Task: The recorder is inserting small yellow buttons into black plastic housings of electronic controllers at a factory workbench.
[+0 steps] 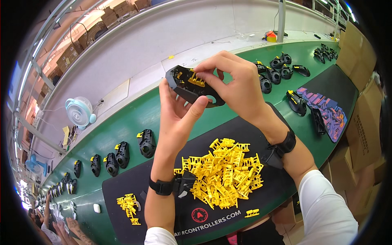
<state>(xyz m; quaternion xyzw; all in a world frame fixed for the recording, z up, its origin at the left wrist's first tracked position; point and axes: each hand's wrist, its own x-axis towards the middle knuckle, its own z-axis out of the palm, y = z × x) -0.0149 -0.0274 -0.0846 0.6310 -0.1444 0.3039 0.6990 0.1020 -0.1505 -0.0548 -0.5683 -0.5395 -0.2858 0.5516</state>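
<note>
My left hand (176, 112) holds up a black plastic shell (188, 94) above the bench, its fingers under it and the thumb along the near side. The shell's hollow inside faces me, with small yellow bits in it. My right hand (237, 83) reaches over from the right, thumb and forefinger pinched on a yellow plastic clip (197, 79) inside the shell. Whether the clip is fully seated I cannot tell. Below my hands, a large heap of yellow ladder-shaped clips (224, 175) lies on a black mat (274, 192). Black straps with small boxes circle both wrists.
Several black shells with yellow clips (122, 154) stand in a row at left; more shells (281, 67) sit at right. A smaller clip pile (130, 207) lies on the mat's left. A patterned mat (326, 108), cardboard boxes (359, 122) and a fan (79, 112) flank the bench. Other people's hands (65, 230) show lower left.
</note>
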